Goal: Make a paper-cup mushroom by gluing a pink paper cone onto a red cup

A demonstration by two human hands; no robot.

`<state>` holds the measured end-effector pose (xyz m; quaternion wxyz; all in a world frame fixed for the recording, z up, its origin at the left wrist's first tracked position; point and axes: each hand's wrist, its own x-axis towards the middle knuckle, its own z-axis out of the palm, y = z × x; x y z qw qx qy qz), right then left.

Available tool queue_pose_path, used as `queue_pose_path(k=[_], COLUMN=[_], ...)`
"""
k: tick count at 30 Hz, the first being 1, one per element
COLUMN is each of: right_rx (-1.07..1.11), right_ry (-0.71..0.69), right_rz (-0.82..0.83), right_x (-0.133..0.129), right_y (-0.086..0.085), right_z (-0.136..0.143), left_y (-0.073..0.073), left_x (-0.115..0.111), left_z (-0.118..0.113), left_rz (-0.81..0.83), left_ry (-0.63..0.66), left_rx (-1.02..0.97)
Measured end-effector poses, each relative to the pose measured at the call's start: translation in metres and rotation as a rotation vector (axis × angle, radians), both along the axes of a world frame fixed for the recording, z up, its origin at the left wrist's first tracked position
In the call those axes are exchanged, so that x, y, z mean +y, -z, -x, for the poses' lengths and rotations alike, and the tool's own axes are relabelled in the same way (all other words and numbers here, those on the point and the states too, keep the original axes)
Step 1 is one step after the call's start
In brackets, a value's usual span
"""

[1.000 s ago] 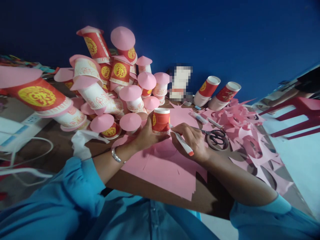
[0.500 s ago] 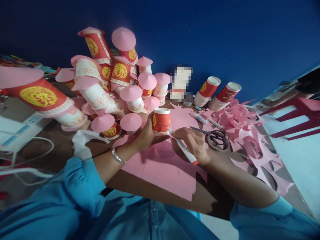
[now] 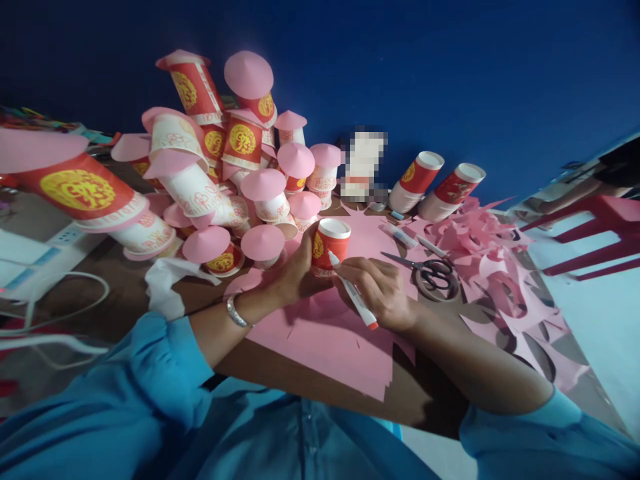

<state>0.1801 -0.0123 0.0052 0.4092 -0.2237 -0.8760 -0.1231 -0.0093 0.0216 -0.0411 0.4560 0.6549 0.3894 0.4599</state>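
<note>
Above pink paper [image 3: 330, 347], the left grip [image 3: 303, 270] curls round a cup [image 3: 334, 244]; the right grip [image 3: 373, 288] pinches a marker [image 3: 356, 299]. Likely light and easily dented, the cup wants gentle holding near its base.

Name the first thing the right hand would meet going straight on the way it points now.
Most likely the red cup in the left hand: the right hand's marker would lead, its tip already touching or just short of it; depth is unclear.
</note>
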Motion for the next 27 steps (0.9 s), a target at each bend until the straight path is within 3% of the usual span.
queue_pose_path(k=[11, 19, 27], right_rx=[-0.017, 0.035, 0.070], right_ry=[0.009, 0.059, 0.087], right_rz=[0.044, 0.051, 0.049], right_x=[0.000, 0.003, 0.006], right_y=[-0.002, 0.000, 0.000], right_z=[-0.001, -0.005, -0.005], left_y=[-0.006, -0.022, -0.004], left_x=[-0.002, -0.004, 0.004], left_z=[0.005, 0.008, 0.011], left_rz=[-0.038, -0.003, -0.070], left_ry=[0.085, 0.101, 0.059], left_rx=[0.049, 0.074, 0.082])
